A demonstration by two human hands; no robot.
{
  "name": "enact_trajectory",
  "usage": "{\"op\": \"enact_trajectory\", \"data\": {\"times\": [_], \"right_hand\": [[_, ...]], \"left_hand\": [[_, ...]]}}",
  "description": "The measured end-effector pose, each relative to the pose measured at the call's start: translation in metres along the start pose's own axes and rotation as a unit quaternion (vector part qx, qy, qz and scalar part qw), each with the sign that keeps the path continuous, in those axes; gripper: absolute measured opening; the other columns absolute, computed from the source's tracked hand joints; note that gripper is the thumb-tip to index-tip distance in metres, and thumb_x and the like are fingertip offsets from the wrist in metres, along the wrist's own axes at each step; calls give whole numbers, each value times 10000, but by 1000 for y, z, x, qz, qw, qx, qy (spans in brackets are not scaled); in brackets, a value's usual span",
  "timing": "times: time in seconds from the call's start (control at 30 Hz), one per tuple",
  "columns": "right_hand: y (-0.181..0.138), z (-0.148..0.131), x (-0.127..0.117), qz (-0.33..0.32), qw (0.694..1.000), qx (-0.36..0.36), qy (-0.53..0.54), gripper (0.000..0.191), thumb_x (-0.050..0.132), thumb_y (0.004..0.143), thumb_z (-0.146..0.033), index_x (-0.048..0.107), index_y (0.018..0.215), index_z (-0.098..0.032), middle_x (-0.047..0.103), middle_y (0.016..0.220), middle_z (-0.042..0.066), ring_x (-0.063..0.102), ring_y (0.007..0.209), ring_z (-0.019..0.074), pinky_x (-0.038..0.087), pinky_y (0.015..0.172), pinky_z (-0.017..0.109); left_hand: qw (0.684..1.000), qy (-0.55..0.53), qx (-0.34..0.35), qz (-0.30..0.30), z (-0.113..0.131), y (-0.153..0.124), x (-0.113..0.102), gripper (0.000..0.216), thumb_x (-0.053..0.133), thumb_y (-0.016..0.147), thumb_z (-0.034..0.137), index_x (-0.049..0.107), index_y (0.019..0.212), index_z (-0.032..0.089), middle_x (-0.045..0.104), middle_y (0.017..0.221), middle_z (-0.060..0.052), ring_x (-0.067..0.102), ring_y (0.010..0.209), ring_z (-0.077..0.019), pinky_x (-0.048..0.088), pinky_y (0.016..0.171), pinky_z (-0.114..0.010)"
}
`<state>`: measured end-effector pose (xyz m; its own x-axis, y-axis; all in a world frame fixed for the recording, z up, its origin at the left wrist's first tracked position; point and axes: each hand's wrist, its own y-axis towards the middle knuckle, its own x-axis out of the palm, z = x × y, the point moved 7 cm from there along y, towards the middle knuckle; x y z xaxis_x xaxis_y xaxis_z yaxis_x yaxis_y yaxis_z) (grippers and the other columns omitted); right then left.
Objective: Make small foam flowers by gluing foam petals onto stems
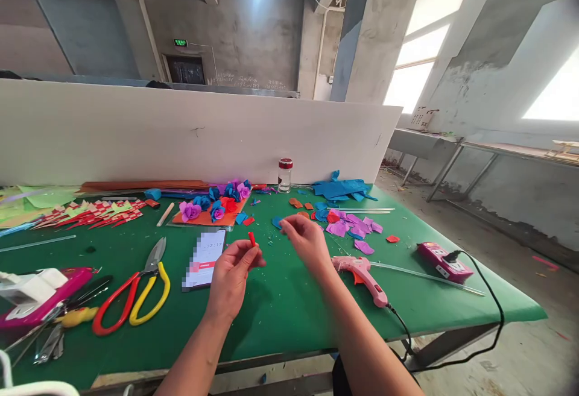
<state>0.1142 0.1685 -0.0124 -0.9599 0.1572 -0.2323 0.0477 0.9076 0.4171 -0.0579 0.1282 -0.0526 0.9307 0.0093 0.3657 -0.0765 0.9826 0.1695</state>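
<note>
My left hand (233, 275) is closed in a pinch on a small red rolled piece (251, 238), held upright above the green table (280, 305). My right hand (304, 236) hovers just to the right of it, fingers curled together at the tips; whether anything is in them is too small to make out. A pink glue gun (362, 272) lies on the table right of my right wrist. Purple petal cut-outs (353, 227) and blue scraps are scattered beyond my right hand.
Red and yellow-handled scissors (136, 296) and a phone (204, 258) lie left of my left hand. Finished paper roses (217, 203) sit on an orange sheet. A glass jar (284, 175) stands by the white board. A pink power strip (446, 261) lies at the right.
</note>
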Motion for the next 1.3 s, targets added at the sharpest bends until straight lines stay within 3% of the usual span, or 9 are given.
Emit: {"op": "enact_trajectory", "data": {"times": [0.1, 0.27, 0.47, 0.63, 0.8, 0.97, 1.03, 1.13, 1.3], "right_hand": [[50, 27, 39, -20, 989, 83, -118, 235, 529, 858, -369, 691, 824, -202, 709, 764, -1, 602, 656, 127, 413, 580, 203], [89, 84, 96, -23, 965, 177, -193, 124, 605, 787, -211, 727, 785, -189, 738, 850, 62, 666, 780, 186, 453, 629, 228], [104, 109, 125, -43, 943, 213, -254, 134, 620, 810, -272, 731, 843, -204, 722, 985, 112, 670, 908, 245, 479, 707, 295], [111, 108, 141, -76, 936, 209, -273, 138, 745, 697, -259, 721, 808, -181, 717, 984, 124, 654, 948, 272, 471, 727, 308], [94, 84, 122, -86, 955, 173, -226, 73, 662, 776, -226, 693, 790, -161, 718, 919, 114, 654, 884, 228, 460, 687, 276], [35, 43, 81, -123, 979, 105, -126, 75, 655, 800, -278, 638, 822, -209, 685, 687, -14, 640, 648, 130, 445, 591, 208], [3, 30, 68, -174, 981, 78, -34, 117, 692, 759, -269, 609, 818, -211, 650, 621, -39, 623, 605, 125, 439, 565, 205], [-38, 16, 40, -189, 979, 55, 46, 142, 673, 723, -184, 586, 831, -216, 634, 648, -46, 600, 610, 125, 420, 557, 212], [-73, 1, 0, -168, 984, 51, 6, 222, 595, 708, -83, 575, 875, -227, 635, 691, -40, 604, 668, 142, 430, 599, 235]], "left_hand": [[999, 37, 28, 3, 7, -1, -6, 208, 749, 723, 341, 684, 845, 186, 639, 740, 8, 505, 600, -80, 420, 570, -194], [993, 115, 22, 11, 9, 2, -18, 320, 788, 656, 353, 691, 912, 188, 616, 766, 10, 559, 732, -121, 465, 709, -225], [985, 161, 43, 33, 16, -1, -28, 341, 755, 679, 371, 653, 956, 202, 517, 646, 50, 477, 591, -108, 401, 577, -216], [985, 161, 43, 52, 19, -3, -33, 312, 742, 687, 370, 656, 939, 208, 508, 649, 42, 463, 590, -119, 380, 575, -223], [981, 179, 52, 62, 18, 1, -35, 306, 725, 701, 394, 661, 934, 205, 515, 656, 35, 456, 592, -120, 368, 572, -228], [978, 183, 48, 90, 18, 6, -34, 351, 751, 653, 436, 686, 879, 175, 496, 634, 34, 430, 590, -111, 332, 540, -216], [983, 183, -3, 32, 11, 6, -23, 416, 748, 649, 457, 688, 936, 161, 502, 605, 39, 358, 519, -88, 262, 480, -212], [973, 192, -92, -90, -3, -1, 0, 427, 715, 679, 475, 677, 954, 150, 573, 597, 22, 274, 453, -70, 175, 441, -219], [956, 220, -110, -161, -9, -16, 27, 258, 738, 667, 402, 655, 751, 172, 646, 643, -10, 489, 543, -114, 339, 522, -217]]}}
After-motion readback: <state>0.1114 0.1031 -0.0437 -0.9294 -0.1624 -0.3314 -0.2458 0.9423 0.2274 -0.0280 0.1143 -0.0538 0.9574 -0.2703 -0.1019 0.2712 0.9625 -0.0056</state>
